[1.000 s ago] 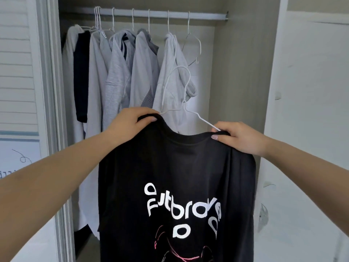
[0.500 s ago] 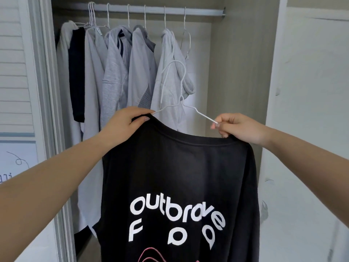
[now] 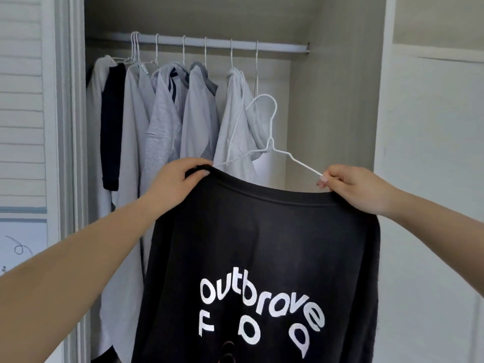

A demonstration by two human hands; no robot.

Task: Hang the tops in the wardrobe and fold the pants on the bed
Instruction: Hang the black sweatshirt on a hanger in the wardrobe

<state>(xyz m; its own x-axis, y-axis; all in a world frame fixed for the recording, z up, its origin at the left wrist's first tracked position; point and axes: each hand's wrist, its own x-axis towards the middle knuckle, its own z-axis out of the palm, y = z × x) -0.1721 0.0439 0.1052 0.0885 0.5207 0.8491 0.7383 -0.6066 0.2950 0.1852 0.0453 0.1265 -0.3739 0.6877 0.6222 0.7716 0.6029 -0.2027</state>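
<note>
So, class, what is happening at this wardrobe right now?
A person holds up a black T-shirt on a white wire hanger before the open wardrobe. The left hand grips the left shoulder; the right hand pinches the hanger's right end and the cloth. The hook is not yet on the rail, where pale tops hang.

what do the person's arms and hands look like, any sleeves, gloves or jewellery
Both forearms are bare as far as the frame shows: no sleeves, gloves, watch or bracelets. The left hand shows no rings. The right hand is also ringless, with light, pale-looking nails visible at the fingertips.
</note>
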